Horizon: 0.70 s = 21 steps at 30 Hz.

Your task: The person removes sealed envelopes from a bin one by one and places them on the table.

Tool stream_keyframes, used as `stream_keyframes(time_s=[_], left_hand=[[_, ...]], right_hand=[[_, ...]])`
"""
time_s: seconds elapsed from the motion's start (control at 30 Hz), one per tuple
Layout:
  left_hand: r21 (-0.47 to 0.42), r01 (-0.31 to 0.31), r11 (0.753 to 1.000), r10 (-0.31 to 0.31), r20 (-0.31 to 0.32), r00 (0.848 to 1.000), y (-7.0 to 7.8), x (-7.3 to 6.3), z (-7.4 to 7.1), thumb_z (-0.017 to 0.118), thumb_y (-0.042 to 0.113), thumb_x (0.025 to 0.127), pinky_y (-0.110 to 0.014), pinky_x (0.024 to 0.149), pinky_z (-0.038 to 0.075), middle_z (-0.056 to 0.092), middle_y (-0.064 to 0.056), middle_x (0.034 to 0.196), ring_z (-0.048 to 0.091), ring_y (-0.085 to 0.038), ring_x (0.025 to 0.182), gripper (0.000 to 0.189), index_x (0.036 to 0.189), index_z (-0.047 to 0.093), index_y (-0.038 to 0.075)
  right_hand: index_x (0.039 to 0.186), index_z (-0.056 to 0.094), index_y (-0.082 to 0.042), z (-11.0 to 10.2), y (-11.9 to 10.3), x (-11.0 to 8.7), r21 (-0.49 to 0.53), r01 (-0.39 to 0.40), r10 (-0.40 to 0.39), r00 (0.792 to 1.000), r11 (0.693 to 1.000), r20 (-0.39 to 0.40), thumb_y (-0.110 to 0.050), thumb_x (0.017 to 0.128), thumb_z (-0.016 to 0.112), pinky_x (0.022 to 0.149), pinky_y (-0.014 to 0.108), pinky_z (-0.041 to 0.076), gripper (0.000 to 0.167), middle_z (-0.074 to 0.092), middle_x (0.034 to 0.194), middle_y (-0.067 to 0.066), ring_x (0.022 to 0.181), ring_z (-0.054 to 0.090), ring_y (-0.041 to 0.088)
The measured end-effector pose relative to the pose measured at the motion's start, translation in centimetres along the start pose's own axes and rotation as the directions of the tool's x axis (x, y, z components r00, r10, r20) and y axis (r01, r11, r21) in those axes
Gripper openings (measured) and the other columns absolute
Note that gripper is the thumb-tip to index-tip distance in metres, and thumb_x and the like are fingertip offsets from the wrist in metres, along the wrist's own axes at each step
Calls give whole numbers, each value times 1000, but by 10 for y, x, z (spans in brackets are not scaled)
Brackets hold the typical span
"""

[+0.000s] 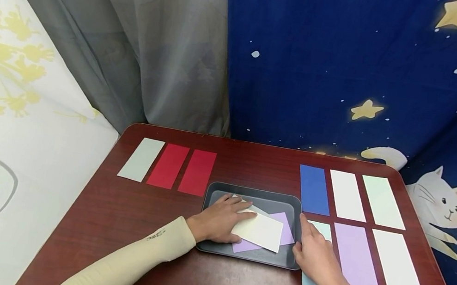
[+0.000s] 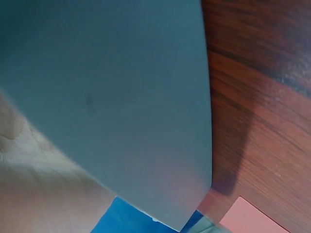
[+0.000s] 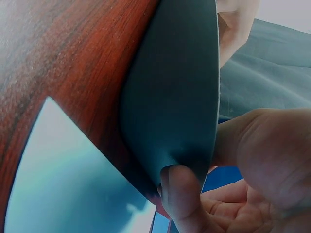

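Note:
A dark grey tray (image 1: 254,190) rests on the table, holding a few paper cards. On top lies a cream card (image 1: 265,232), overlapping a purple card (image 1: 288,230) and a pale card mostly hidden. My left hand (image 1: 222,218) reaches over the tray's left side, fingers spread across the cards. At the right rim, my right hand (image 1: 318,256) pinches the tray; the right wrist view shows a fingertip against the outer wall (image 3: 165,92). In the left wrist view the tray's outer wall (image 2: 126,111) covers most of the hand's work.
Two red cards (image 1: 168,166) and a pale grey-green card (image 1: 141,159) lie back left on the brown table (image 1: 128,220). Several cards stand in rows at right, including a blue card (image 1: 314,189) and a lilac card (image 1: 357,260). Curtains (image 1: 277,73) hang behind.

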<state>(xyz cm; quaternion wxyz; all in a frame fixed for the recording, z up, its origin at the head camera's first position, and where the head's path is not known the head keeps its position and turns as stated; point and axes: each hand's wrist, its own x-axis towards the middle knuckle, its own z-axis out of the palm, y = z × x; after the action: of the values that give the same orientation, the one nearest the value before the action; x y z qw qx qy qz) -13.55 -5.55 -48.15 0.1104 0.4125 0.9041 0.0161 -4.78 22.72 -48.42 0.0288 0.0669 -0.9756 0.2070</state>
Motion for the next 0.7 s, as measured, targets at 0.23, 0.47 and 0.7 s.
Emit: stream_keyframes(time_s=[0.23,0.47,0.7], left_hand=[[-21,-2,1000,1,-49,999,-1,0,2,84,51,94,-50,121,37,54,-3,160,50,-26,147,76,162,58,29],[-32,7,999,-9,-52,999,-1,2,2,85,52,92,-51,120,38,51,-6,163,48,-27,148,77,160,59,28],[-39,8,999,-10,-54,998,-1,1,3,85,52,92,-53,111,41,54,-1,160,50,-27,142,75,160,60,31]], right_hand=[[152,50,19,1,1,0,15,16,-16,1000,1000,-21,5,85,79,72,57,62,74,63,139,40,69,73,34],[152,50,18,2,2,1,14,31,-30,999,999,-29,5,85,78,65,52,61,74,63,139,40,62,67,26],[152,50,18,2,3,1,22,33,-32,999,999,-29,6,85,78,63,49,60,73,63,139,40,59,64,23]])
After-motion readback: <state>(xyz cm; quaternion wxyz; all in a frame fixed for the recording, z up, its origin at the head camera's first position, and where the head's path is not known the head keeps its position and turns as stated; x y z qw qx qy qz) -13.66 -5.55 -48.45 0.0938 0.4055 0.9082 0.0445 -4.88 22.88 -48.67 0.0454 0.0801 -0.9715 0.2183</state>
